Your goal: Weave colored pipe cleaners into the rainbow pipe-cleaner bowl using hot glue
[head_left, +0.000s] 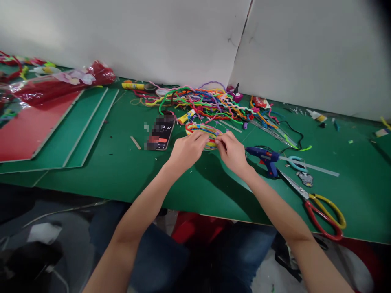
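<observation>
Red, yellow, pink & blue coiled piece [201, 129] mid-table, btwn L hand [190, 148] & R hand [232, 154], just to the near side of loose strand pile [198, 101] and yellow tube [186, 116]. L fingers pinched at near-left edge, R fingers pinched at near-right edge; exact contact partly hidden. Judging by looks: v. light, prob. soft & fuzzy outside w/ bendy wire inside, so not slippery or brittle, but easy to squash out of shape. Best taken at rim, w/ gentle pinch each side; no hard pressing on the middle. Glue gun [263, 154] to right, phone [168, 127] to left, on green table [122, 179].
</observation>
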Demonstrator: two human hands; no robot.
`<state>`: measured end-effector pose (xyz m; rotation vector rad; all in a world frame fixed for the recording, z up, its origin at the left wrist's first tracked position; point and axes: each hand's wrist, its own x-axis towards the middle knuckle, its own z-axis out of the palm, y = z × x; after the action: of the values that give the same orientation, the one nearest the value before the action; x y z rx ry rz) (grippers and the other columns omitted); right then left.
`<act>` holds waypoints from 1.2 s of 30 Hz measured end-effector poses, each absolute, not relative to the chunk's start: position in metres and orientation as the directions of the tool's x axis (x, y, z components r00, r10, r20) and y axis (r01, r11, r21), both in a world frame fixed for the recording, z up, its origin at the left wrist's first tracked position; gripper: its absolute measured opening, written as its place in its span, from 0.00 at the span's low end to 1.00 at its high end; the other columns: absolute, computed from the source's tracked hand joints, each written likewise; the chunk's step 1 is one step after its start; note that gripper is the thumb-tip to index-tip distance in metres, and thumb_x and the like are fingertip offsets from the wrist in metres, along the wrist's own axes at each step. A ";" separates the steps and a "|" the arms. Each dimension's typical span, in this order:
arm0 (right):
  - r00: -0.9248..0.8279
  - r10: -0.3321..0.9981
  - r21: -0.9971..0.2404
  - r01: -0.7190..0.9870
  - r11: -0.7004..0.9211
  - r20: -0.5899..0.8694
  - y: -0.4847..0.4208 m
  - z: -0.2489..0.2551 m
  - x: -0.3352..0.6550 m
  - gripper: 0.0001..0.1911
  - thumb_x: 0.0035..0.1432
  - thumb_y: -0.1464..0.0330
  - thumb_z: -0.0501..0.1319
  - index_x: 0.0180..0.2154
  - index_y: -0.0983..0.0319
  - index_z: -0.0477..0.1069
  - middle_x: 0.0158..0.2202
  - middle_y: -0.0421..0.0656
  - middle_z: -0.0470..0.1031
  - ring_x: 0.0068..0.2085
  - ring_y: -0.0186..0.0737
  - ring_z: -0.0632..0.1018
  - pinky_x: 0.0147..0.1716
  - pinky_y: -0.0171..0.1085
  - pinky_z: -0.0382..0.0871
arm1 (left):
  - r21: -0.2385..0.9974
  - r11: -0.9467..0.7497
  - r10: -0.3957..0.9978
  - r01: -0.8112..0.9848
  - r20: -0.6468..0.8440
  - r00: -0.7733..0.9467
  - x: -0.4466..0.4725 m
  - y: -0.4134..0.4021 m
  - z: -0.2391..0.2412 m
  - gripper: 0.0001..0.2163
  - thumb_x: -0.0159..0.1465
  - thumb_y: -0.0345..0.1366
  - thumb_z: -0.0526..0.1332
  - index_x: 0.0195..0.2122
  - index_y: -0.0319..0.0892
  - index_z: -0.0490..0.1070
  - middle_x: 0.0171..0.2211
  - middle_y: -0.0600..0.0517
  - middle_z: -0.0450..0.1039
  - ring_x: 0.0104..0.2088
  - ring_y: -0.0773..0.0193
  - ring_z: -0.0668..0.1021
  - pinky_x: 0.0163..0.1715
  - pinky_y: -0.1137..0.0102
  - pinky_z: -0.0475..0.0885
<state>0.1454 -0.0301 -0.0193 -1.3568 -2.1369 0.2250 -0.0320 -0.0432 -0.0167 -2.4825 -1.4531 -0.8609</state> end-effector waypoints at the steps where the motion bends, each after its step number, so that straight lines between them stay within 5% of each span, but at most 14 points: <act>1: -0.304 0.868 -0.434 0.771 0.466 0.392 -0.031 -0.020 0.145 0.12 0.66 0.63 0.49 0.36 0.60 0.67 0.37 0.44 0.69 0.33 0.37 0.71 0.26 0.34 0.56 | 0.174 -0.533 0.757 0.828 0.534 0.375 -0.032 -0.042 -0.018 0.11 0.69 0.34 0.50 0.41 0.39 0.72 0.40 0.48 0.77 0.37 0.64 0.79 0.33 0.72 0.72; 11: -0.319 0.872 -0.448 0.761 0.469 0.371 -0.031 -0.019 0.148 0.12 0.66 0.63 0.49 0.35 0.60 0.67 0.38 0.45 0.70 0.37 0.40 0.73 0.28 0.35 0.61 | 0.234 -0.569 0.764 0.789 0.504 0.402 -0.033 -0.041 -0.019 0.10 0.69 0.34 0.51 0.36 0.38 0.70 0.34 0.49 0.75 0.35 0.64 0.78 0.34 0.71 0.71; 17: -0.397 0.785 -0.492 0.620 0.611 0.475 -0.024 -0.022 0.158 0.06 0.62 0.65 0.56 0.39 0.60 0.68 0.38 0.45 0.71 0.37 0.40 0.73 0.34 0.38 0.67 | 0.277 -0.548 0.794 0.789 0.470 0.386 -0.035 -0.039 -0.019 0.09 0.68 0.33 0.52 0.38 0.38 0.71 0.37 0.47 0.75 0.39 0.62 0.78 0.37 0.69 0.72; 26: -0.325 0.710 -0.324 0.719 0.614 0.625 -0.063 -0.002 0.199 0.04 0.60 0.68 0.59 0.39 0.59 0.70 0.37 0.44 0.75 0.40 0.39 0.75 0.40 0.38 0.69 | 0.239 -0.550 0.737 0.801 0.589 0.331 -0.037 -0.035 -0.022 0.11 0.68 0.33 0.52 0.33 0.38 0.71 0.33 0.48 0.76 0.34 0.65 0.78 0.33 0.72 0.72; 28: -0.248 0.679 -0.272 0.780 0.563 0.691 -0.087 -0.008 0.219 0.04 0.56 0.68 0.64 0.32 0.59 0.68 0.28 0.39 0.72 0.29 0.35 0.72 0.31 0.35 0.66 | 0.222 -0.563 0.709 0.796 0.624 0.327 -0.038 -0.035 -0.021 0.10 0.68 0.33 0.52 0.33 0.38 0.71 0.33 0.48 0.76 0.34 0.65 0.78 0.32 0.72 0.72; 31: -0.015 0.586 -0.250 0.895 0.369 0.810 -0.116 -0.027 0.253 0.24 0.48 0.63 0.69 0.19 0.59 0.53 0.16 0.33 0.55 0.19 0.30 0.58 0.21 0.34 0.52 | 0.224 -0.556 0.698 0.800 0.649 0.303 -0.037 -0.035 -0.022 0.09 0.68 0.32 0.53 0.34 0.37 0.71 0.34 0.48 0.77 0.36 0.64 0.79 0.33 0.72 0.73; 34: 0.400 0.655 -0.536 0.844 0.008 0.641 -0.121 -0.048 0.284 0.21 0.44 0.55 0.69 0.26 0.60 0.61 0.24 0.36 0.62 0.23 0.32 0.62 0.25 0.35 0.58 | 0.246 -0.518 0.714 0.819 0.651 0.257 -0.036 -0.036 -0.023 0.09 0.68 0.33 0.53 0.36 0.38 0.71 0.35 0.49 0.77 0.35 0.65 0.79 0.33 0.71 0.73; 36: 0.429 0.767 -0.585 0.806 -0.088 0.476 -0.107 -0.056 0.299 0.28 0.41 0.50 0.68 0.38 0.62 0.66 0.36 0.44 0.68 0.30 0.37 0.68 0.31 0.40 0.65 | 0.253 -0.509 0.715 0.822 0.656 0.241 -0.035 -0.036 -0.025 0.09 0.69 0.34 0.52 0.37 0.39 0.71 0.35 0.48 0.77 0.34 0.65 0.79 0.33 0.71 0.73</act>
<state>0.2987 -0.1075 -0.0565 -1.8533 -1.3414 -0.0594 -0.0350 -0.0365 -0.0247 -2.3573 -1.4727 -1.1230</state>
